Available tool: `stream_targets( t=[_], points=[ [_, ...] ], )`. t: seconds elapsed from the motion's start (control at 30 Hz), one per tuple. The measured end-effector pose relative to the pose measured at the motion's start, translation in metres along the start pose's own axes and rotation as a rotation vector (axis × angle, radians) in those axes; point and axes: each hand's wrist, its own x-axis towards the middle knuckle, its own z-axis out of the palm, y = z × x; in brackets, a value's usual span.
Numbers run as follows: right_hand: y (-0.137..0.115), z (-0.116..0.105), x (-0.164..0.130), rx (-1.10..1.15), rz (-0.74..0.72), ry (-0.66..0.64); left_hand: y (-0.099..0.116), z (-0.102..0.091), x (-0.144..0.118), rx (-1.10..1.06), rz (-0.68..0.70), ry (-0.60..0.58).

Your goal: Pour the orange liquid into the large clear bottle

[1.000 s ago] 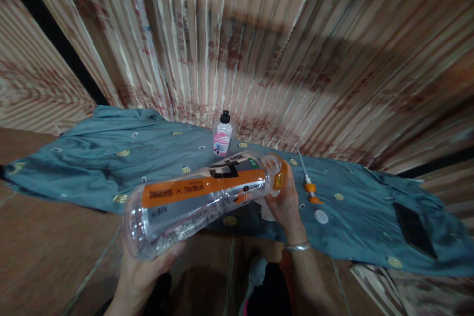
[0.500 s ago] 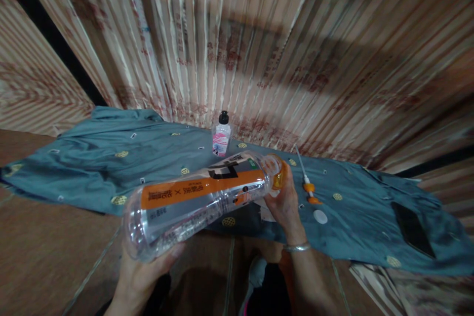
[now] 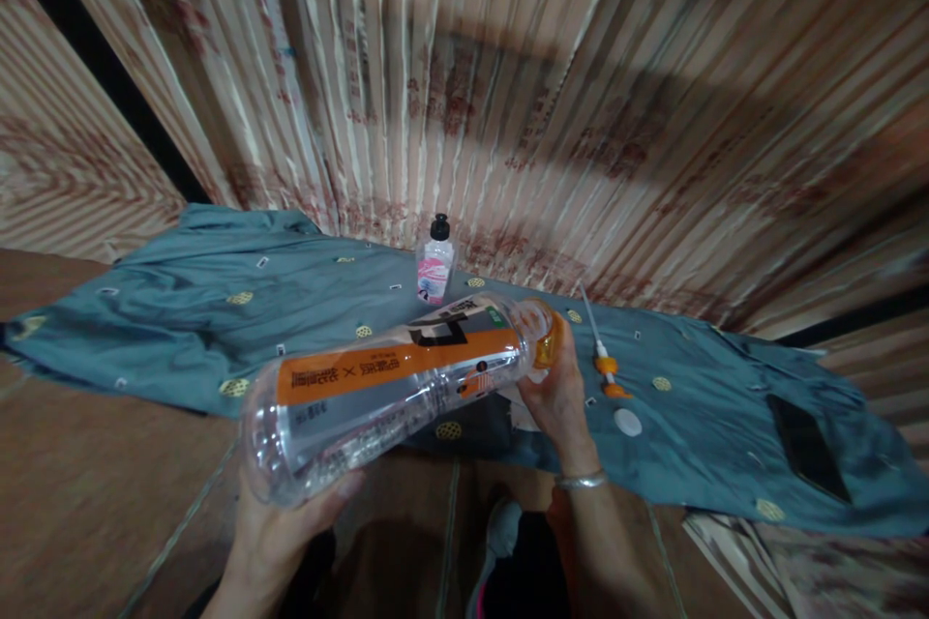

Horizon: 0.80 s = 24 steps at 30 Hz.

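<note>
Clear plastic orange-labelled bottle point(image 3: 399, 382), pointing toward two o'clock, hasn't shifted, seemingly steadied; left hand point(image 3: 280, 527) clamps fingers round base, right hand point(image 3: 555, 406) round translucent amber piece point(image 3: 550, 343).

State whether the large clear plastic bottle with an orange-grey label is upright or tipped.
Tipped: the bottle slants sideways, base at the left hand, narrower end at the right hand.

One view — from the head — looks forward and down, close over the bottle point(image 3: 403, 392) (curtain point(image 3: 450, 29) beyond).
</note>
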Motion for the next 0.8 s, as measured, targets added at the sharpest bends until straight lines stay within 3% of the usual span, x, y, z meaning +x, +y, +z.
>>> stream_targets(
  t=[0.07,0.23,0.8],
  points=[
    [0.001,0.0,0.0,-0.007,0.004,0.005,0.006,0.0,0.002,-0.105,-0.05,-0.004],
    [0.002,0.001,0.0,-0.023,-0.013,0.019,0.015,0.001,0.003,-0.132,-0.083,0.002],
    [0.003,0.002,0.0,-0.04,-0.037,0.04,0.004,0.002,0.002,-0.209,-0.001,0.012]
  ],
)
